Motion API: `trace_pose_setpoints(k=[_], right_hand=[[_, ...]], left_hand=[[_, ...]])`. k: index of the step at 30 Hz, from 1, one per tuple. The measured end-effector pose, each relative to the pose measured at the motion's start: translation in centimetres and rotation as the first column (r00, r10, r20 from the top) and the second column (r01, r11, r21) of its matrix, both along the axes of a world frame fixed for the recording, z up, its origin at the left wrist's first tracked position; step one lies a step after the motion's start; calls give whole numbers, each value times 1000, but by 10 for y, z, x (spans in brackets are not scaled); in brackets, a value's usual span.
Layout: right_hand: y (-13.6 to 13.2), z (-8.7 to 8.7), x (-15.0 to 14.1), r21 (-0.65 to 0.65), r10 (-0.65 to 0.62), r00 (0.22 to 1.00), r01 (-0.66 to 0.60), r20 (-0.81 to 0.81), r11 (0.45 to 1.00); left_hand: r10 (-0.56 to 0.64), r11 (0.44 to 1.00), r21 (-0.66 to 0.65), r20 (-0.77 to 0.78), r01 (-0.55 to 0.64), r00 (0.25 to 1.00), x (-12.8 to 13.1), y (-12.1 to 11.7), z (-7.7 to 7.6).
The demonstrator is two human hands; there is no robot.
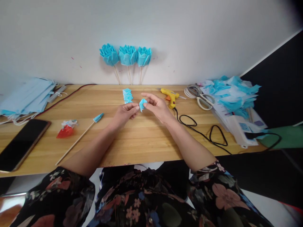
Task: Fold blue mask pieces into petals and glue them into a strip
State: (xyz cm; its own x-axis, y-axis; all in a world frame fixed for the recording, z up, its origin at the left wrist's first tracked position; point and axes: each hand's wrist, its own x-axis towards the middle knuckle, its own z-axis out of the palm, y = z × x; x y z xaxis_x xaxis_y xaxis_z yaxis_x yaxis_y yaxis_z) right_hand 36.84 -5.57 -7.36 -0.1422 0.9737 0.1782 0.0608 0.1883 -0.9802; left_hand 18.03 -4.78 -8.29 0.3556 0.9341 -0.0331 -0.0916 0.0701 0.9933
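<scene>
A small light-blue fabric petal [142, 104] is held up over the middle of the table. My right hand [157, 107] pinches it between thumb and fingers. My left hand [126, 114] is closed in a pinch at the petal's left edge; its fingertips partly hide the contact. Just beyond lies a row of overlapping blue petals [127, 95]. To the left rests a wooden stick [75, 143] with a blue wrapped tip [98, 117]. Three blue fabric flowers [127, 55] on thin sticks lean against the wall.
A yellow glue gun [170, 96] lies at right, its black cord [201, 132] looping to a white power strip [242, 130]. Scissors [205, 101], tape and a heap of blue scraps [233, 93] are beyond. Face masks [28, 94], a phone [22, 145] and a red wrapper [65, 131] lie left.
</scene>
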Motion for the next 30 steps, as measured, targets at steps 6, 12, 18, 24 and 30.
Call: trace_pose_setpoints(k=[6,12,18,24,30], right_hand=[[-2,0,-3,-37,19,1000,-19,-10,999],[-3,0,-4,-51,15,1000,-16,-17,999],[-4,-2,-6,-52,26,1000,-25,13,998],[0,13,6,68,-148,989,150,-24,986],[12,41,73,235,-445,884,406,145,883]], left_hand=[[31,998,54,-61,-27,998,1,0,-1],[41,996,80,-66,-35,997,3,-1,3],[46,997,72,-74,-41,996,5,-4,6],[122,992,23,-32,-121,992,3,1,5],[166,986,14,39,-166,985,-1,5,3]])
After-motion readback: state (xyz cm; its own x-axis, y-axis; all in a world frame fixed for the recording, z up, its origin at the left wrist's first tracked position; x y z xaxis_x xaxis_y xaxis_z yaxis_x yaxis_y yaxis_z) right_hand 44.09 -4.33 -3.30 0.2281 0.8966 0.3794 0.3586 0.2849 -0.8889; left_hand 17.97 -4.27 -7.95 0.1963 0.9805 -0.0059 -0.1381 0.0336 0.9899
